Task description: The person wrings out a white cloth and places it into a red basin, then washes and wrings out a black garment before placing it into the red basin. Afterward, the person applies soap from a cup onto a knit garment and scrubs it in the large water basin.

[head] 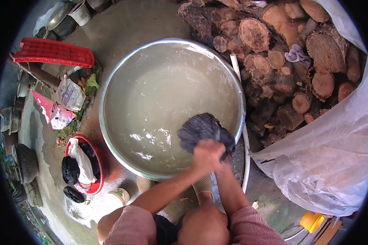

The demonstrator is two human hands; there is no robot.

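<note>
A large round metal basin of cloudy water stands before me. Over its near right rim, my left hand is closed on a bunched, wet dark cloth; its outline is blurred. My right hand is at the lower end of the same cloth, mostly hidden behind the other hand and the fabric, so its fingers cannot be made out. To the left of the basin, a red plastic tub holds white and dark clothes.
Cut logs are stacked at the right, beside plastic sheeting. A white pipe runs past the basin's right side. At the left lie a red plastic crate and plastic packaging. A pale bucket stands near my feet.
</note>
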